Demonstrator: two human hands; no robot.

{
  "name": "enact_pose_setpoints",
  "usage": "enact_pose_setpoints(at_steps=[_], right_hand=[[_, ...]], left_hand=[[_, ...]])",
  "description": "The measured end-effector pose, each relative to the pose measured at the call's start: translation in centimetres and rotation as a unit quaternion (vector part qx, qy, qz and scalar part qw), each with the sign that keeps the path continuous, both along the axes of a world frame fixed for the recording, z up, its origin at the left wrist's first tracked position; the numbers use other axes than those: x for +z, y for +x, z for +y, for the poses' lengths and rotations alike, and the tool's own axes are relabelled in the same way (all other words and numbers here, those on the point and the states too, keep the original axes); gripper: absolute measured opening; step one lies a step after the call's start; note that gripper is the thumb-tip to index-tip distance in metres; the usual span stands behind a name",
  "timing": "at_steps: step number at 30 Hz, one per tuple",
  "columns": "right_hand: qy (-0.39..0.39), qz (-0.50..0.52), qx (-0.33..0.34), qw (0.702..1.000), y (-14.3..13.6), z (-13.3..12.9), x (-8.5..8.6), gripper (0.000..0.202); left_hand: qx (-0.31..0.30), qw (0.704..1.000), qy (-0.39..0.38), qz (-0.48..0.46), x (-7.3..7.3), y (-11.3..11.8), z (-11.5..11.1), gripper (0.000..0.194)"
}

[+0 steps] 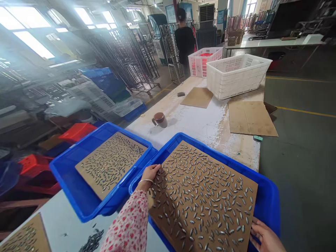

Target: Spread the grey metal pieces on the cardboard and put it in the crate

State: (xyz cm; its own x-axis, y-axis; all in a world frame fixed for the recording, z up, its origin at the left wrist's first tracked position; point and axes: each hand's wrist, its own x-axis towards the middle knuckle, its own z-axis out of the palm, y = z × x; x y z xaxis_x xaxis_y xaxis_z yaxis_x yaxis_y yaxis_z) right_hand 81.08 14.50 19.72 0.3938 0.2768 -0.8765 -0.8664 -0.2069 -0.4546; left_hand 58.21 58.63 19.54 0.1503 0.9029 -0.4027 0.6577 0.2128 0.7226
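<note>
A cardboard sheet (207,189) covered with many small, shiny, spindle-shaped metal pieces lies in a blue plastic tray (274,196). My left hand (151,175) is closed on the sheet's left edge, its wrist in a bracelet and a patterned sleeve. At the lower right edge of the same sheet, my right hand (266,236) has its fingers tucked against the cardboard, partly hidden beneath it. To the left stands a second blue tray (64,182), which holds another cardboard sheet (112,162) spread with similar pieces.
At the bottom left are a pile of loose metal pieces (91,240) and another loaded cardboard sheet (26,238). A brown-lidded mug (160,119), cardboard pieces (250,118) and a white crate (238,78) stand farther along the table. A person (184,40) stands beyond, near metal racks.
</note>
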Motion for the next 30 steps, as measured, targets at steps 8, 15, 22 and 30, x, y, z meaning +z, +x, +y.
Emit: enact_pose_setpoints(at_steps=[8,15,22,30], right_hand=[[-0.009,0.036,-0.042,0.998,-0.4,0.2,-0.5,0.038],[-0.012,0.044,-0.040,0.998,-0.8,0.4,-0.6,0.042],[0.000,0.023,-0.027,0.999,-1.0,-0.9,-2.9,0.041],[0.026,-0.042,0.014,0.999,-1.1,-1.9,-2.8,0.043]], left_hand=[[-0.032,0.999,-0.001,0.008,-2.1,0.3,1.2,0.049],[-0.035,0.999,0.014,0.024,-1.7,0.3,0.7,0.046],[-0.043,0.996,0.052,0.061,-2.4,0.3,0.4,0.043],[-0.016,0.986,0.109,0.122,-3.0,0.1,-0.1,0.042]])
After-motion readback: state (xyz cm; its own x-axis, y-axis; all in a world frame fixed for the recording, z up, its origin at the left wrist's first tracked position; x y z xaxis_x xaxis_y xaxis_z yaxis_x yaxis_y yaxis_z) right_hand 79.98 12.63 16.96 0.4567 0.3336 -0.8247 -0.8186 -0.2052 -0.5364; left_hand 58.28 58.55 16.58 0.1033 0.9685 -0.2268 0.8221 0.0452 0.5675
